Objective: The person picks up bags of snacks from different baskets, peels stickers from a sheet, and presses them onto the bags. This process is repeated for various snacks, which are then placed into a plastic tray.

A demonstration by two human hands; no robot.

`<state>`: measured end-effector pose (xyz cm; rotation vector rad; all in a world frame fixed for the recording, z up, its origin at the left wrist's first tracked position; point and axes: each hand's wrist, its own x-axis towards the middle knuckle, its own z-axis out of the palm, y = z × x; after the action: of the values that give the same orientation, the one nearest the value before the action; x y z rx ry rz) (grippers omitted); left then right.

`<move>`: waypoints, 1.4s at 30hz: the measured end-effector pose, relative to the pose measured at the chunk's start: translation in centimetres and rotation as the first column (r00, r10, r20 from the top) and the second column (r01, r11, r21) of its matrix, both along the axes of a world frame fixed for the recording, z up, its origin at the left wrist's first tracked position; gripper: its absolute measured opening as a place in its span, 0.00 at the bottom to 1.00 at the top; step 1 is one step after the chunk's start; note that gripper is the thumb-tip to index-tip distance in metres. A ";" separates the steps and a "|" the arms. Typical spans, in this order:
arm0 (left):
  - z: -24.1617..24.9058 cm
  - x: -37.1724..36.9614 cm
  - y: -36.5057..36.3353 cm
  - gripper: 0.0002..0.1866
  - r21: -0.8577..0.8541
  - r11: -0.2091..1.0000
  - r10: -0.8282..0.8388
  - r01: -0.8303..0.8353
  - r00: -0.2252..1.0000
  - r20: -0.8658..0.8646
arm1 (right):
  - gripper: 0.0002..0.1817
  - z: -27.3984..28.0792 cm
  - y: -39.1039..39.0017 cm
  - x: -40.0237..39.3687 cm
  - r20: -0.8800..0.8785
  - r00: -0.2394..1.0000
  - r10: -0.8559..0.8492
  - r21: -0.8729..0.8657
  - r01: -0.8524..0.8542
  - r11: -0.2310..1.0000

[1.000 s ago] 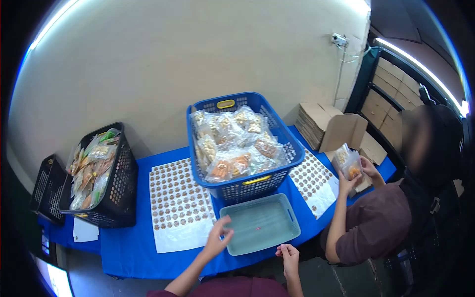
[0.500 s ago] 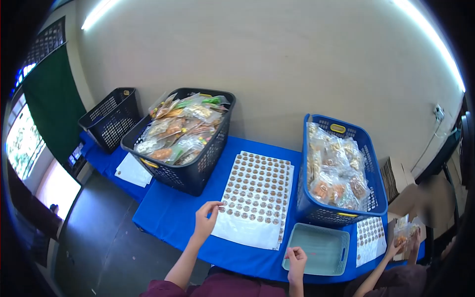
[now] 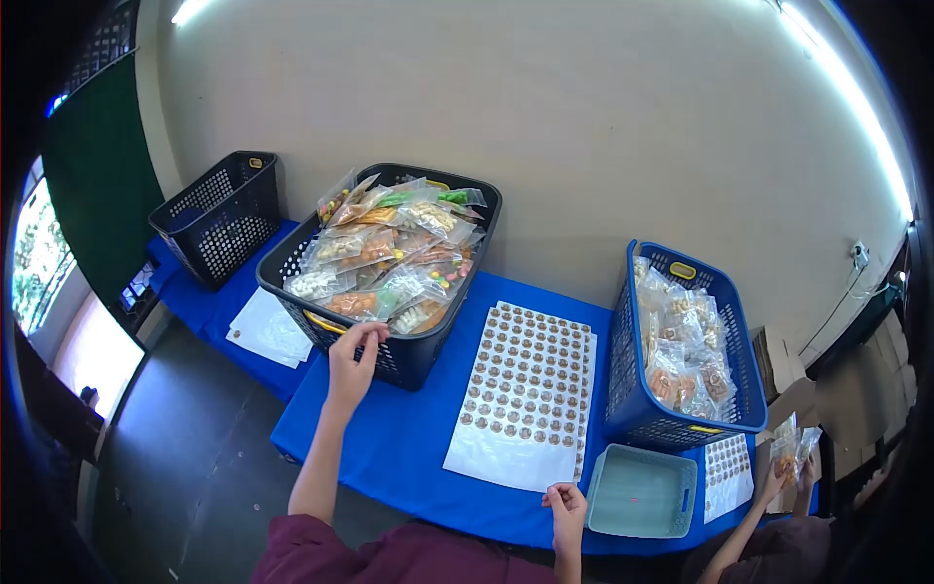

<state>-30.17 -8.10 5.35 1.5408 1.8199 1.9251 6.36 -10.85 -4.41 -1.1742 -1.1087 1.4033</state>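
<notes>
My left hand (image 3: pixel 356 368) is at the front rim of a black basket (image 3: pixel 409 362), its fingers curled together. Whether anything small is pinched there, or whether the fingertips touch the rim, I cannot make out. The basket is heaped with clear snack packets (image 3: pixel 375 248). Near the lower right corner of the sticker sheet (image 3: pixel 511 464), my right hand (image 3: pixel 566 514) is closed with thumb and fingers drawn together; what it holds, if anything, is hidden. Rows of round brown stickers cover most of the sheet, above a bare white strip.
A pale green tray (image 3: pixel 637 526) lies right of my right hand, below a blue basket (image 3: pixel 637 404) of packets. Another person's hands (image 3: pixel 775 484) hold packets beside a second sticker sheet (image 3: pixel 725 501). Farther left are a black basket (image 3: pixel 229 248) and white sheets (image 3: pixel 268 331).
My left hand has moved from the sticker sheet's left edge up and left to the black basket's front. The view has shifted a little; my right hand stays low, near the tray.
</notes>
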 end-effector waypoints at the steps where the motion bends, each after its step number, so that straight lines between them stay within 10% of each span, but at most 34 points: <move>1: 0.4 -0.9 0.4 0.07 -0.011 1.000 0.003 -0.003 0.999 -0.044 | 0.03 -0.3 -0.4 0.0 0.008 1.000 -0.026 -0.005 0.026 1.000; 7: 0.6 -7.7 6.5 0.10 -0.286 0.954 -0.148 0.093 0.973 -0.175 | 0.04 -2.1 -2.7 0.0 0.059 0.986 -0.156 -0.039 0.158 0.987; 11: -4.9 -15.1 13.2 0.30 -0.821 0.557 -0.286 -0.127 0.899 -0.333 | 0.04 -3.0 -4.0 -0.6 0.066 0.980 -0.186 -0.059 0.190 0.980; 15: -6.0 -15.5 13.8 0.37 -0.908 0.392 -0.276 -0.149 0.922 -0.271 | 0.04 -2.9 -5.1 -1.7 0.074 0.978 -0.192 -0.028 0.195 0.980; 22: -0.8 -10.5 10.7 0.20 -0.490 0.866 -0.113 -0.100 0.916 -0.386 | 0.04 -4.6 -6.2 -3.6 0.098 0.989 -0.110 -0.032 0.114 0.993; 26: 0.2 -10.1 10.1 0.14 -0.086 0.991 -0.105 0.102 0.994 -0.030 | 0.05 -5.6 -6.6 -4.1 0.093 0.992 -0.084 0.004 0.084 0.996; 29: 4.1 -2.3 6.3 0.13 0.348 0.918 -0.362 0.193 0.766 0.531 | 0.06 -4.7 -6.2 -4.5 0.057 0.998 -0.038 -0.004 0.038 0.999; 33: 2.3 5.7 2.1 0.12 0.034 0.837 -0.517 0.545 0.771 0.372 | 0.19 -1.7 -5.7 -5.6 -0.029 0.992 0.124 0.017 -0.123 0.992; 36: -3.6 10.0 0.1 0.11 -0.009 0.584 -0.660 0.812 0.481 0.577 | 0.29 0.5 -5.3 -6.3 0.012 0.954 0.299 0.152 -0.298 0.943; 42: -10.1 12.2 -2.4 0.16 -0.076 0.581 -0.320 0.810 0.314 0.894 | 0.09 -1.3 -5.4 -6.9 -0.066 0.962 0.264 -0.078 -0.268 0.960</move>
<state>-18.00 -10.51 -4.78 0.6945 0.9467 1.2050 -0.52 -16.23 -5.70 -1.0683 -1.2108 1.6948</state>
